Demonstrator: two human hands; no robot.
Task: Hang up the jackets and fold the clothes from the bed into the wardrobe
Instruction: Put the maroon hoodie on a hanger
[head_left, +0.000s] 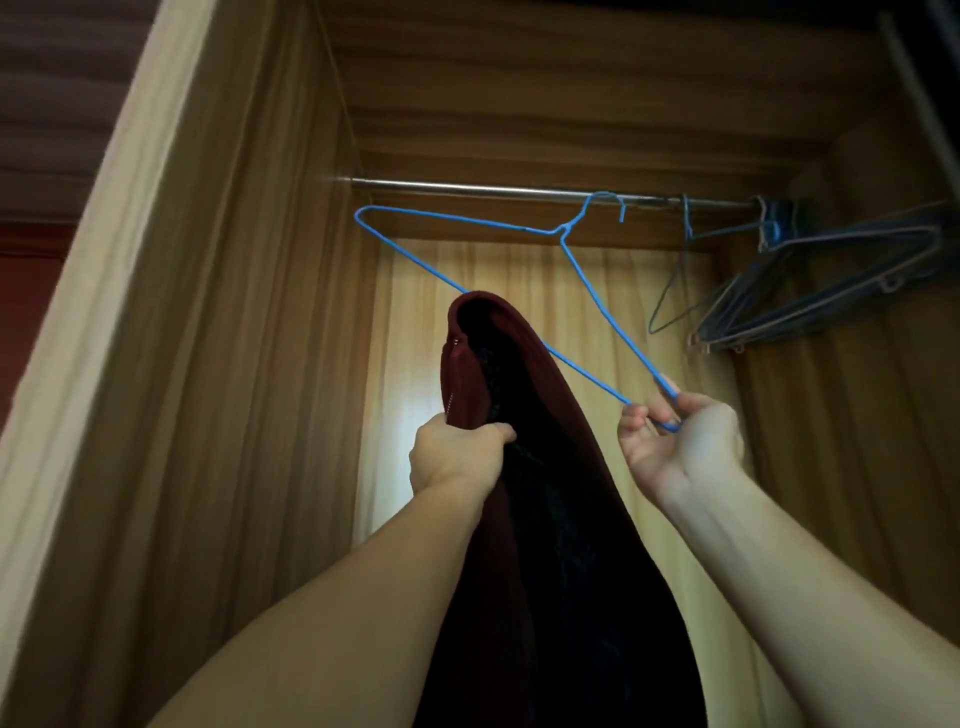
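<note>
From the head view, two bare forearms reach up into the wooden wardrobe, and the maroon jacket hangs down between them, its dark lining showing and a metal zip visible at its left edge. The left hand has its grip clamped on the jacket's edge just below the zip, while the right hand pinches the lower corner of the blue wire hanger, whose bottom wire passes under the jacket's top fold. The hanger's hook sits at the metal rail, with a bunch of dark hangers at the rail's right end; no writing or label can be read anywhere.
</note>
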